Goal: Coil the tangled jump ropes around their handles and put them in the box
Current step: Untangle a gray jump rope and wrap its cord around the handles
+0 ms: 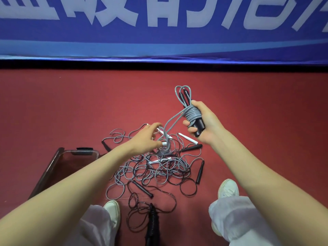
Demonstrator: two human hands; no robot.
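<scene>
Right hand (200,119) clamps the black handles (199,126), grey rope (192,113) wound tight so turns hold; left hand (150,137) curls into the tangle (159,167) on the floor (71,103), grip unclear, probably freeing slack; box (71,152) waits near left

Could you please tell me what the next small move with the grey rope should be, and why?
Probably the left hand should draw the loose length of the grey rope free of the pile. The right hand grips the black handles with several turns wound on, but the remaining strand runs down into the tangle, so more winding would likely snag.
</scene>
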